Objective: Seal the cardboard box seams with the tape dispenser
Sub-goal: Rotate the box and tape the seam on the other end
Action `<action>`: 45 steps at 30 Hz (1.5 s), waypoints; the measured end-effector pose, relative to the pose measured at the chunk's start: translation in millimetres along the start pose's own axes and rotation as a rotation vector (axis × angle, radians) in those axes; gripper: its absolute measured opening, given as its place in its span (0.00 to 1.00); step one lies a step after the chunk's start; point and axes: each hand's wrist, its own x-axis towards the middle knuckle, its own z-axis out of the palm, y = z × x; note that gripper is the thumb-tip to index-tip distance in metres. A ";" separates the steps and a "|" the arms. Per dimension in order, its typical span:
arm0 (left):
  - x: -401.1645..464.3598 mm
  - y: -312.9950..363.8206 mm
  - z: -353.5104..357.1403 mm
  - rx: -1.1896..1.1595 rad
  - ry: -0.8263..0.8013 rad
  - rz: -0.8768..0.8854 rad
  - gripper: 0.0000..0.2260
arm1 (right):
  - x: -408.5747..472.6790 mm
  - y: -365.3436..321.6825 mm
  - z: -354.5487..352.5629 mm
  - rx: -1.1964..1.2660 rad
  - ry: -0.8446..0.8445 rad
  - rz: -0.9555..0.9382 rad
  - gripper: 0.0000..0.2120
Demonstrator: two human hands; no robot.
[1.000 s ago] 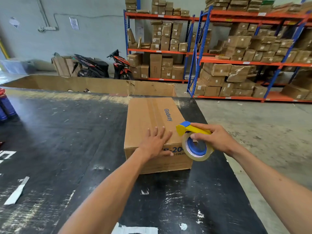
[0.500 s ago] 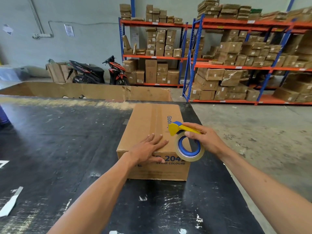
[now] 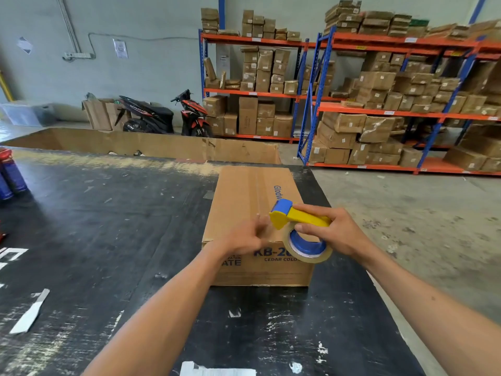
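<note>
Your right hand (image 3: pixel 334 234) grips the yellow handle of the tape dispenser (image 3: pixel 301 232), fingers curled round it; its tape roll (image 3: pixel 309 249) hangs at the near right top edge of the cardboard box (image 3: pixel 244 202). Your left hand (image 3: pixel 245 237) is over the near top edge of the box, just beside the dispenser head; it is motion-blurred, so its finger state and contact with the box cannot be determined. The box stands closed on the black table (image 3: pixel 108 226), near its right edge. Beyond the table: a long cardboard sheet (image 3: pixel 151 143), a parked motorcycle (image 3: pixel 162 115), and shelving racks (image 3: pixel 379 104) loaded with cartons.
</note>
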 end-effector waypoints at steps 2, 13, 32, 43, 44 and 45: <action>-14.6 2.7 -19.0 -0.508 0.106 -0.140 0.21 | -6.7 3.5 -4.9 -0.097 0.046 -0.076 0.23; -54.4 23.1 -57.8 -1.450 -0.040 -0.301 0.29 | -0.6 -6.5 16.3 -0.438 0.189 -0.601 0.26; -53.1 27.6 -44.1 -1.096 0.306 -0.410 0.08 | 10.0 -0.9 34.9 -0.488 -0.011 -0.550 0.26; -87.6 -45.1 -35.4 -0.774 0.667 -0.417 0.07 | 22.6 -5.6 8.1 -0.693 -0.248 -0.451 0.25; -87.9 -47.7 -29.1 -0.720 0.686 -0.396 0.08 | 25.2 -11.0 11.1 -0.757 -0.258 -0.448 0.26; -87.2 -50.9 -22.4 -0.681 0.710 -0.386 0.09 | 27.8 -16.2 15.1 -0.830 -0.267 -0.449 0.28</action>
